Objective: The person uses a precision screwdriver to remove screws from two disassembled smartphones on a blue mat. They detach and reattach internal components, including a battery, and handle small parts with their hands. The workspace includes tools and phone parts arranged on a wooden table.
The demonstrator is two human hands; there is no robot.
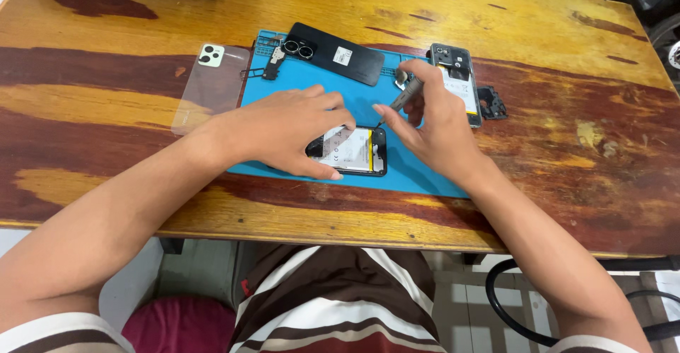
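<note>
Centrally, an opened phone (352,151) is worked on over a blue mat (418,176).
Its white battery with a yellow strip is exposed; it is steadied by the left hand (283,130), while a screwdriver (404,97) is gripped by the right hand (433,128).

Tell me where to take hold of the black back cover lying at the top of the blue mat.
Grip the black back cover across its long edges at the plain right half, coming from above. It lies flat and clear there; the camera rings and small parts crowd its left end.
</note>
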